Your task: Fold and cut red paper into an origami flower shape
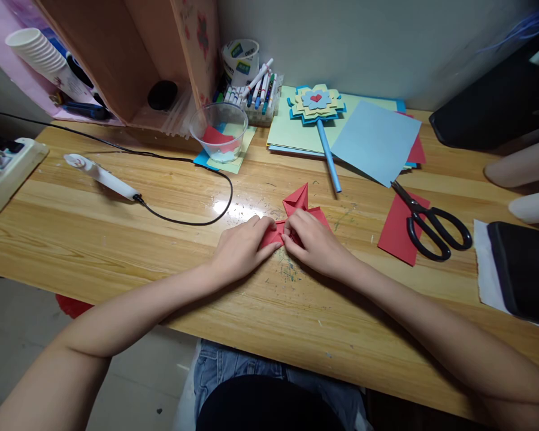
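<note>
A folded piece of red paper (pixel 297 199) with pointed flaps lies on the wooden table in front of me. My left hand (pixel 245 242) pinches its left flap between thumb and fingers. My right hand (pixel 312 239) is closed on the same paper, its fingertips close beside the left ones near the middle. Both hands cover part of the folds. Beyond the paper lies a layered paper flower (pixel 315 105) in blue and yellow with a red heart centre and a rolled blue stem (pixel 327 157).
Black-handled scissors (pixel 435 230) rest partly on a red sheet (pixel 397 230) at right, near a phone (pixel 523 269). A white glue gun (pixel 101 176) with a black cord lies left. Behind are a clear plastic cup (pixel 220 134), markers (pixel 260 93) and a blue sheet (pixel 377 143).
</note>
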`<state>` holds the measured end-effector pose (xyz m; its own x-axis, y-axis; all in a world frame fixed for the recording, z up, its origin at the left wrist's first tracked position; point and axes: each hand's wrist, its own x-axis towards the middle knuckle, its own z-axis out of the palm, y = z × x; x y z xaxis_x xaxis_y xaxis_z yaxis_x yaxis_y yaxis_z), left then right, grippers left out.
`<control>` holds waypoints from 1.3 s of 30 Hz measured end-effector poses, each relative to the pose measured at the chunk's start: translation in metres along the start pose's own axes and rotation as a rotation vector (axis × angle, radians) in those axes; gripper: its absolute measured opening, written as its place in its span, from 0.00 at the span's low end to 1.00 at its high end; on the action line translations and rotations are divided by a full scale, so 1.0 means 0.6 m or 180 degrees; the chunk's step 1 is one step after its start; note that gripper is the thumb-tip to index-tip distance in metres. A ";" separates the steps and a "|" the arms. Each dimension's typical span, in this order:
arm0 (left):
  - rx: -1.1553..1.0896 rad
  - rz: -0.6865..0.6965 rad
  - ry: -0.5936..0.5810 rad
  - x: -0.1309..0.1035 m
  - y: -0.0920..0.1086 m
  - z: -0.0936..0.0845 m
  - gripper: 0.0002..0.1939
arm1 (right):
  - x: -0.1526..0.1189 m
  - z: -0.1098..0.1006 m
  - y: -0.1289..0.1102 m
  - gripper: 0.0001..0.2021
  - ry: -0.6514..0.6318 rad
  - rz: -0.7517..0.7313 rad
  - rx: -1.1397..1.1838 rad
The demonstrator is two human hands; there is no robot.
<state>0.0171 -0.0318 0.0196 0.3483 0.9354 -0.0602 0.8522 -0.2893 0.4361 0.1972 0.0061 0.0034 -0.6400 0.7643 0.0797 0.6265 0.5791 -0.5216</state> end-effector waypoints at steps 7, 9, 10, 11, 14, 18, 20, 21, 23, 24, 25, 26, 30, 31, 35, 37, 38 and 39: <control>-0.0284 0.0105 -0.0197 0.003 -0.010 -0.013 0.16 | -0.002 0.007 -0.005 0.05 0.0055 0.0018 -0.0286; -0.0376 0.0128 -0.0250 0.004 -0.015 -0.016 0.16 | -0.002 0.006 -0.005 0.05 0.0056 0.0004 -0.0261; -0.0413 0.0127 -0.0267 0.005 -0.017 -0.017 0.16 | -0.002 0.005 -0.005 0.05 0.0063 -0.0003 -0.0251; -0.0450 0.0123 -0.0289 0.006 -0.019 -0.018 0.16 | -0.002 0.005 -0.005 0.05 0.0069 -0.0003 -0.0249; -0.0575 0.0112 -0.0391 0.009 -0.024 -0.021 0.17 | -0.002 0.005 -0.005 0.05 0.0086 -0.0005 -0.0261; -0.0730 0.0148 -0.0567 0.013 -0.028 -0.029 0.17 | -0.002 0.006 -0.005 0.05 0.0105 -0.0024 -0.0254; -0.0777 0.0181 -0.0635 0.013 -0.030 -0.033 0.17 | -0.002 0.006 -0.004 0.05 0.0096 -0.0027 -0.0252; -0.0795 0.0199 -0.0665 0.013 -0.031 -0.034 0.17 | -0.003 0.006 -0.004 0.04 0.0090 -0.0029 -0.0252; -0.0833 0.0234 -0.0712 0.013 -0.034 -0.036 0.18 | -0.003 0.006 -0.003 0.04 0.0083 -0.0028 -0.0254; -0.0861 0.0252 -0.0734 0.013 -0.035 -0.037 0.19 | -0.003 0.006 -0.003 0.04 0.0080 -0.0023 -0.0257; -0.0892 0.0269 -0.0763 0.013 -0.037 -0.037 0.20 | -0.003 0.006 -0.003 0.04 0.0076 -0.0019 -0.0258; -0.0922 0.0281 -0.0795 0.013 -0.039 -0.037 0.20 | -0.004 0.006 -0.003 0.04 0.0074 -0.0020 -0.0257; -0.0956 0.0345 -0.0860 0.013 -0.044 -0.038 0.22 | -0.004 0.008 -0.003 0.04 0.0072 -0.0032 -0.0239; -0.0945 0.0367 -0.0864 0.013 -0.044 -0.038 0.22 | -0.004 0.007 -0.002 0.04 0.0059 -0.0040 -0.0229; -0.0934 0.0403 -0.0865 0.014 -0.044 -0.040 0.23 | -0.003 -0.010 0.006 0.03 -0.0070 -0.0196 -0.0067; -0.0967 0.0376 -0.0872 0.014 -0.044 -0.040 0.23 | -0.003 -0.024 0.011 0.06 -0.0155 -0.0563 -0.0057; -0.0986 0.0361 -0.0880 0.014 -0.044 -0.040 0.23 | -0.004 -0.031 0.014 0.07 -0.0205 -0.0848 -0.0141; -0.1001 0.0348 -0.0890 0.014 -0.044 -0.039 0.23 | -0.004 -0.036 0.016 0.09 -0.0250 -0.1139 -0.0293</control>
<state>-0.0117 -0.0116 0.0286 0.5592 0.7992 -0.2203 0.6589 -0.2671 0.7032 0.2146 0.0159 0.0165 -0.8556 0.4869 0.1758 0.3921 0.8313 -0.3939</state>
